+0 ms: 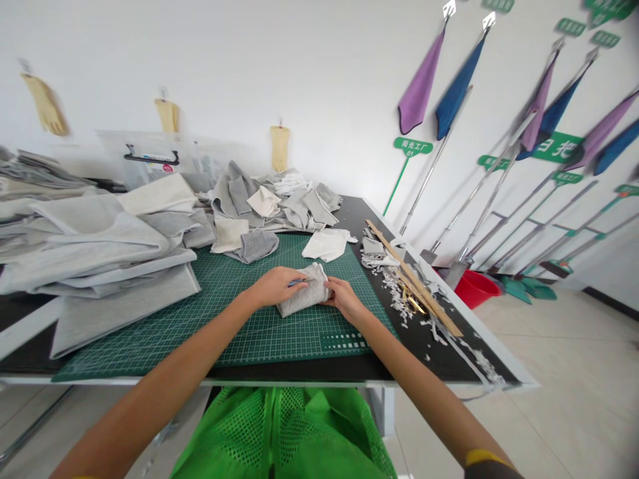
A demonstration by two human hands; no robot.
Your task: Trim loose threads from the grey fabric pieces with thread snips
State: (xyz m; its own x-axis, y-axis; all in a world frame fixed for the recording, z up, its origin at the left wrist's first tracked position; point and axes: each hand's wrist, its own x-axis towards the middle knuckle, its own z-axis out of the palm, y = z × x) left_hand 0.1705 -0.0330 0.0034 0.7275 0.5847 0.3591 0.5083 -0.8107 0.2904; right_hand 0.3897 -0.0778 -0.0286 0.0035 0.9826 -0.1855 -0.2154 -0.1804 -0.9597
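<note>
My left hand is closed on a small, slim blue tool, its exact kind too small to make out. The tool's end lies against a folded light grey cloth piece on the green cutting mat. At the cloth's right edge, my right hand pinches the fabric between thumb and fingers. A white cloth piece lies flat just beyond. Behind my left hand are a darker grey cloth piece and a cream one.
Large folded grey cloths are stacked at left, with a heap of pieces at the back. On the right lie a wooden ruler, gold-handled scissors and white scraps. A red bucket stands on the floor.
</note>
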